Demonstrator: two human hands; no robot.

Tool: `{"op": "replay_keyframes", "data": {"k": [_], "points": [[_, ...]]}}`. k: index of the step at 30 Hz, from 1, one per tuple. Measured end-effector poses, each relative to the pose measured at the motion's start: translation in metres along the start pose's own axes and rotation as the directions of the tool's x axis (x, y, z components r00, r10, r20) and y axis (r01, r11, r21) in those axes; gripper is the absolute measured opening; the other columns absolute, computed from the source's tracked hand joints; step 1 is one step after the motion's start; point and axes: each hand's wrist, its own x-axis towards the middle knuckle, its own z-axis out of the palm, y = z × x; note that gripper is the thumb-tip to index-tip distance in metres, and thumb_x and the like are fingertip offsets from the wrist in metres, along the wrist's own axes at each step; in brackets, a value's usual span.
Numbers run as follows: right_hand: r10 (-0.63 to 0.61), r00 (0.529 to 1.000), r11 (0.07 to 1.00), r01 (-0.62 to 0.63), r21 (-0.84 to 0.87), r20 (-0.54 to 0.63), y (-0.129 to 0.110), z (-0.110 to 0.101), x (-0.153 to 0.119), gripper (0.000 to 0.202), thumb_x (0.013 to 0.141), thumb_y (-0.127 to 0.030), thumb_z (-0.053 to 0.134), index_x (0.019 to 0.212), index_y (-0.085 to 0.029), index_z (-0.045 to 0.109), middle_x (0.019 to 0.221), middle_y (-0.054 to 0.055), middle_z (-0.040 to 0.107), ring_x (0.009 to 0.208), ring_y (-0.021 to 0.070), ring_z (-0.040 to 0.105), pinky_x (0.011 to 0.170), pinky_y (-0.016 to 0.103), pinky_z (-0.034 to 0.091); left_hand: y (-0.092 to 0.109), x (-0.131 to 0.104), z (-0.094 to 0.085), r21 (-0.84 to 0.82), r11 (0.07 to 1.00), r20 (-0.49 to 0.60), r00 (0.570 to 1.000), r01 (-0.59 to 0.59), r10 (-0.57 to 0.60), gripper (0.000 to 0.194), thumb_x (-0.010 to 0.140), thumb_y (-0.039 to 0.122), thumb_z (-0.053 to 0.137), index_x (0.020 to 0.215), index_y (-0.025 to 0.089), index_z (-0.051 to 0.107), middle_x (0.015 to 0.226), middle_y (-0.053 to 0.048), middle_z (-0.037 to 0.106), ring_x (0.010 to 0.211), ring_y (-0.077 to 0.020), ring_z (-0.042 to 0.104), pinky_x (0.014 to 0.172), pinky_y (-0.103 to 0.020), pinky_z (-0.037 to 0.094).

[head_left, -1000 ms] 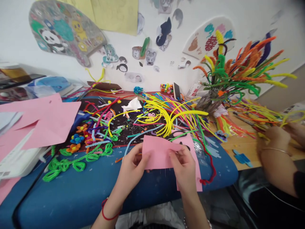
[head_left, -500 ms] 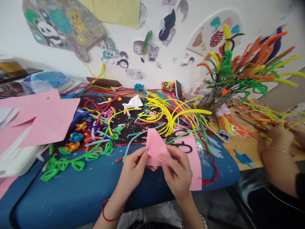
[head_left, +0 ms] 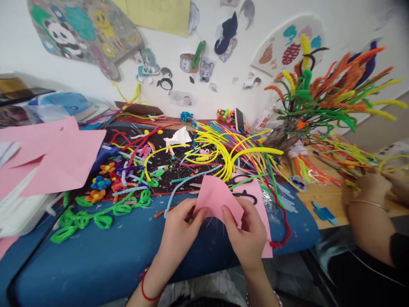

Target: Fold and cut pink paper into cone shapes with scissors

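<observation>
Between my two hands is a small piece of pink paper (head_left: 217,194), bent in a curve and raised above the blue table covering. My left hand (head_left: 182,226) pinches its lower left corner between thumb and fingers. On the other side my right hand (head_left: 247,230) grips the lower right edge, thumb on the near face. Behind the paper lie black-handled scissors (head_left: 247,196), their blades partly hidden. Under the scissors and my right hand is a larger pink sheet (head_left: 263,230).
Yellow pipe cleaners (head_left: 228,164) curl across the dark mat. Pipe-cleaner flowers (head_left: 101,182) and green loops (head_left: 102,221) lie at left, near more pink paper (head_left: 76,157). A vase of pipe-cleaner stems (head_left: 281,132) stands at right. Another person's arm (head_left: 370,213) works at the far right.
The small pink paper was folded over to a point; now it is opened out into a curved sheet. My right hand has moved slightly right, away from my left.
</observation>
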Motion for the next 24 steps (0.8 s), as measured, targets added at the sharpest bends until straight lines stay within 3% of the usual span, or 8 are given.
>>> {"op": "replay_keyframes", "data": {"k": [3, 6, 10, 13, 17, 21, 24], "points": [[0.214, 0.977, 0.974, -0.212, 0.076, -0.016, -0.005, 0.0, 0.003, 0.015, 0.083, -0.026, 0.069, 0.097, -0.021, 0.064, 0.083, 0.001, 0.069, 0.072, 0.0159, 0.066, 0.064, 0.026, 0.054, 0.001, -0.002, 0.0, 0.118, 0.97, -0.104, 0.969, -0.211, 0.224, 0.011, 0.089, 0.017, 0.06, 0.095, 0.019, 0.07, 0.081, -0.001, 0.069, 0.071, -0.0114, 0.065, 0.065, -0.02, 0.051], [0.339, 0.941, 0.933, -0.335, 0.133, -0.008, -0.009, -0.001, 0.005, 0.024, 0.085, -0.035, 0.067, 0.102, -0.019, 0.066, 0.082, 0.003, 0.07, 0.066, 0.0159, 0.064, 0.057, 0.025, 0.051, 0.002, -0.004, 0.001, 0.313, 0.857, -0.138, 0.873, -0.41, 0.468, 0.026, 0.091, 0.009, 0.056, 0.111, 0.018, 0.068, 0.089, -0.003, 0.068, 0.075, -0.0095, 0.064, 0.069, -0.018, 0.05], [0.321, 0.947, 0.946, -0.32, 0.048, -0.019, -0.008, -0.006, 0.006, 0.033, 0.087, -0.036, 0.063, 0.114, -0.018, 0.066, 0.078, 0.002, 0.067, 0.06, 0.014, 0.057, 0.051, 0.024, 0.045, 0.003, -0.007, 0.004, 0.524, 0.689, -0.041, 0.793, -0.501, 0.608, 0.034, 0.092, 0.007, 0.052, 0.121, 0.019, 0.064, 0.085, -0.003, 0.066, 0.067, -0.009, 0.061, 0.062, -0.018, 0.047], [0.22, 0.975, 0.972, -0.221, -0.076, -0.02, -0.008, -0.008, 0.007, 0.025, 0.088, -0.031, 0.061, 0.107, -0.018, 0.069, 0.07, -0.001, 0.062, 0.056, 0.0121, 0.051, 0.05, 0.023, 0.043, 0.004, -0.008, 0.005, 0.605, 0.611, -0.013, 0.761, -0.51, 0.648, 0.034, 0.091, 0.007, 0.053, 0.12, 0.02, 0.064, 0.085, -0.002, 0.067, 0.066, -0.0097, 0.06, 0.06, -0.02, 0.046], [0.099, 0.995, 0.983, -0.093, -0.161, 0.027, -0.012, -0.009, 0.01, 0.022, 0.091, -0.024, 0.056, 0.107, -0.018, 0.069, 0.089, 0.004, 0.069, 0.07, 0.0149, 0.061, 0.06, 0.025, 0.05, 0.005, -0.008, 0.005, 0.623, 0.591, 0.009, 0.76, -0.513, 0.65, 0.032, 0.091, 0.009, 0.054, 0.12, 0.02, 0.064, 0.083, -0.002, 0.067, 0.066, -0.0107, 0.062, 0.06, -0.021, 0.046], [0.013, 0.995, 0.992, 0.0, -0.126, 0.099, -0.014, -0.01, 0.011, 0.027, 0.092, -0.018, 0.054, 0.116, -0.021, 0.067, 0.107, 0.006, 0.071, 0.094, 0.0189, 0.066, 0.083, 0.03, 0.055, 0.006, -0.007, 0.006, 0.512, 0.726, -0.072, 0.819, -0.459, 0.569, 0.025, 0.091, 0.012, 0.055, 0.114, 0.017, 0.064, 0.082, -0.002, 0.066, 0.066, -0.01, 0.062, 0.063, -0.02, 0.048], [-0.032, 0.991, 0.997, 0.04, -0.061, 0.131, -0.012, -0.011, 0.009, 0.028, 0.092, -0.016, 0.054, 0.114, -0.024, 0.068, 0.112, 0.005, 0.071, 0.103, 0.0192, 0.065, 0.089, 0.031, 0.055, 0.008, -0.007, 0.006, 0.422, 0.809, -0.12, 0.86, -0.409, 0.497, 0.022, 0.091, 0.01, 0.054, 0.11, 0.016, 0.064, 0.084, -0.002, 0.067, 0.07, -0.0102, 0.063, 0.068, -0.02, 0.05]]}}
